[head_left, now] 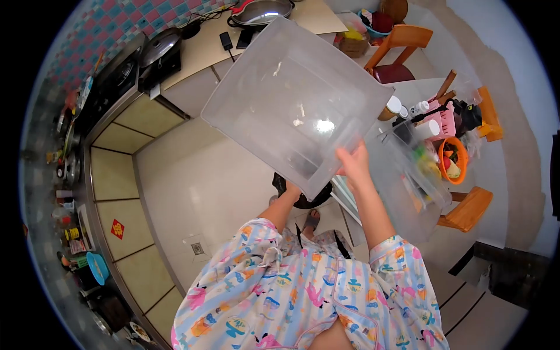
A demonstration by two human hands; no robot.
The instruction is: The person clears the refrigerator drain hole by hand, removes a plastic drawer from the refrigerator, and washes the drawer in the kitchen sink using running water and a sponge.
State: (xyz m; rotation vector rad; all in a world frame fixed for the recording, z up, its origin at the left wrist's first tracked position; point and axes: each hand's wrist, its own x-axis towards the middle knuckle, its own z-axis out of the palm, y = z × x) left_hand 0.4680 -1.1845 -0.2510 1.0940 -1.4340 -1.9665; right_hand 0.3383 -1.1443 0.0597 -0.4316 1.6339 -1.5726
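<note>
Your left hand (293, 189) reaches under the clear bin (274, 99); its fingers are hidden, so their grip can't be told. The bin stretches ahead of both hands' fingers, lifted, with setting down seemingly left. Your right hand (354, 161) pinches its right side, thumb on the edge.

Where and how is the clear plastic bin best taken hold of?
The clear plastic bin is probably best held by the two edges meeting at its near corner, approached from the near side: it is broad and boxy, with that corner lowest in view. The right grip is on one such edge.
</note>
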